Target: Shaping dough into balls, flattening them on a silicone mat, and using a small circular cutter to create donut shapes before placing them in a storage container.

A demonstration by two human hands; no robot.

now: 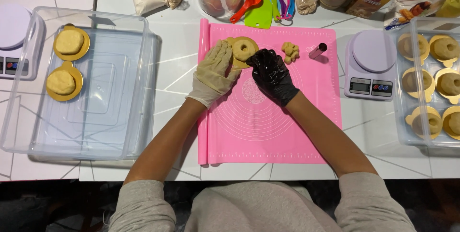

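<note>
the left hand (214,71), in a pale glove, lies spread and steadies the gold disc (238,62), while the right hand (271,74), black-gloved, curls its fingers onto the dough ring (243,49) sitting on it, atop the pink mat (306,112); dough scraps (290,51) and a small tube cutter (317,50) lie just beside, a clear tub (139,93) of finished pieces to the left.
</note>
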